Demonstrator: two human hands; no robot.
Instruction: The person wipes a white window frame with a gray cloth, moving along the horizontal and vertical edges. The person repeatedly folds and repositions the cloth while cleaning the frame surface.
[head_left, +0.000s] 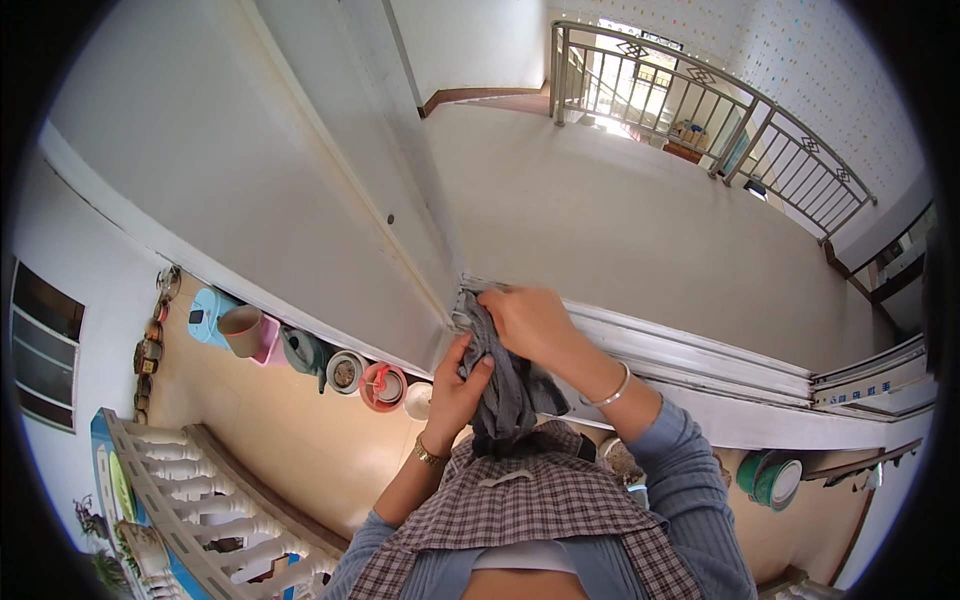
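My left hand, with a gold-coloured watch at the wrist, grips a grey cloth between thumb and fingers. On the same cloth, higher up, my right hand pinches a fold; a silver bangle circles that wrist. The cloth's upper end lies at the inner corner of the white sliding-door track, beside the foot of the white door panel. Its lower folds hang in front of my checked apron. My right fingertips are partly hidden by the hand itself.
Beyond the track a tiled floor reaches a metal railing. On the near side, a blue container, a green watering can and several pots line the sill. A white balustrade stands lower left; green basins are at right.
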